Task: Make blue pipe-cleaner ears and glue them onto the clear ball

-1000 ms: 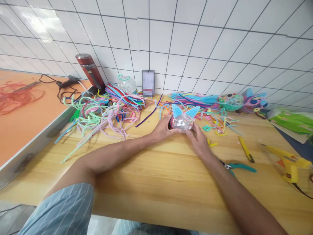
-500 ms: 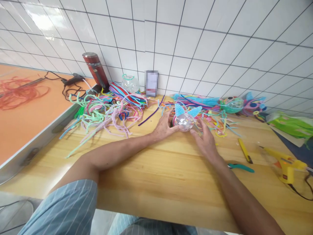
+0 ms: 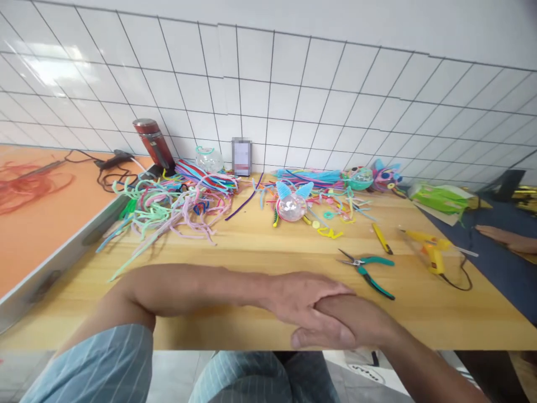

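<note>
At the front of the wooden table, my left hand (image 3: pixel 296 294) lies across my right hand (image 3: pixel 356 319). The left hand is laid flat and holds no object. Most of the right hand's fingers are hidden under it, and no object shows there. Farther back stands a clear plastic ball (image 3: pixel 292 208) with two light-blue pipe-cleaner ears (image 3: pixel 302 191) and a pink edge, apart from both hands. Yellow-and-dark pieces (image 3: pixel 276 218) stick out at its base. Nearest the right hand are the open teal-handled pliers (image 3: pixel 369 268).
Loose pipe cleaners (image 3: pixel 168 207) pile up at left, near a red thermos (image 3: pixel 153 145) and a phone (image 3: pixel 242 157). A yellow cutter (image 3: pixel 382 239) and glue gun (image 3: pixel 434 252) lie right. Finished-looking ball figures (image 3: pixel 386 174) stand behind. Another person's hand (image 3: pixel 509 239) shows far right.
Both hands have let go of the eared ball, which now stands on the table. They have drawn back to the front edge and come together. The camera view has shifted.
</note>
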Motion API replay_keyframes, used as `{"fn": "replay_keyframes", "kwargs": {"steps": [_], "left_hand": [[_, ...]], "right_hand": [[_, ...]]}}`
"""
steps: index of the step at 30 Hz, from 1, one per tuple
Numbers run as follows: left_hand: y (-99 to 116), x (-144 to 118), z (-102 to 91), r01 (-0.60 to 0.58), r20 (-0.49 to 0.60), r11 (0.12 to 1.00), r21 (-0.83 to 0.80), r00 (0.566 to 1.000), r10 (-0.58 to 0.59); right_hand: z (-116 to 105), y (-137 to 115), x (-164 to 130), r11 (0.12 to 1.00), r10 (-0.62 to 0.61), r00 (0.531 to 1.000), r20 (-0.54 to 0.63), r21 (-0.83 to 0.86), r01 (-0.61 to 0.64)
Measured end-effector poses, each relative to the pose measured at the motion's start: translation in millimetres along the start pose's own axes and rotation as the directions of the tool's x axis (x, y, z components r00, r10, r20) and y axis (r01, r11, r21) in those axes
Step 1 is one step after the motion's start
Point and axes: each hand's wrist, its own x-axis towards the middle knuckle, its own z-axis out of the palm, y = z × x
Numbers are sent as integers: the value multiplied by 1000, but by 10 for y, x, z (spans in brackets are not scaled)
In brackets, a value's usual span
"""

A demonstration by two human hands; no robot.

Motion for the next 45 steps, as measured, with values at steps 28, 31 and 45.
{"fn": "replay_keyframes", "kwargs": {"steps": [28, 31, 45], "left_hand": [[-1208, -595, -665, 345, -846, 918, -197, 413, -337], [-1456, -372, -732, 279, -824, 930, -238, 449, -346], [-1774, -304, -785, 62, -724, 944, -323, 626, -289]], "right_hand": [[-519, 1235, 686, 968, 246, 809, -535, 182, -174], [-369, 1301, 1089, 971, 211, 846, -489, 202, -126], [-75, 1508, 1300, 964, 252, 779, -575, 223, -147]]}}
